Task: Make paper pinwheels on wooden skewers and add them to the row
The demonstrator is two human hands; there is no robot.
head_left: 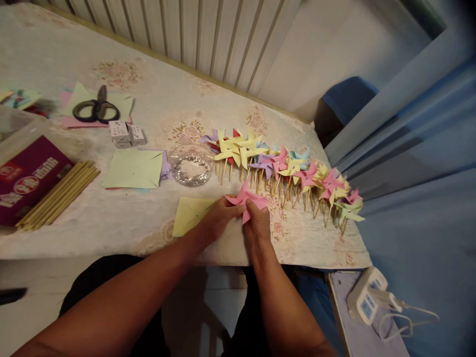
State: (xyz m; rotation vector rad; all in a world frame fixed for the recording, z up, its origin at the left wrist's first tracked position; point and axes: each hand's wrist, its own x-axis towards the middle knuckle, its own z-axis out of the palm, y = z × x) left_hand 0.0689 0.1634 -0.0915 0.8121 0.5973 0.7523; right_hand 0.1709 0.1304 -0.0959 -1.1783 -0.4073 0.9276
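Between my hands is a pink paper pinwheel [246, 195], held above the table near its front edge. My left hand [222, 214] pinches its left blade. The fingers of my right hand [257, 220] are closed on its lower right, the thumb pressing near the centre. Whether a stick is behind it is hidden. Just left of my hands lies a yellow paper square [186, 214] with cuts toward its middle, partly covered by my left hand. A round clear dish [191, 166] of small metallic pins stands beyond it. Finished pinwheels [293, 171] on sticks lie in a row to the right.
Farther left are a stack of cut paper squares [133, 168], small white boxes [126, 134] and dark-handled scissors [97, 110] on paper. Wooden sticks [59, 196] lean on a purple box [31, 178]. A power strip [367, 296] sits low at right, beside a blue curtain [416, 198].
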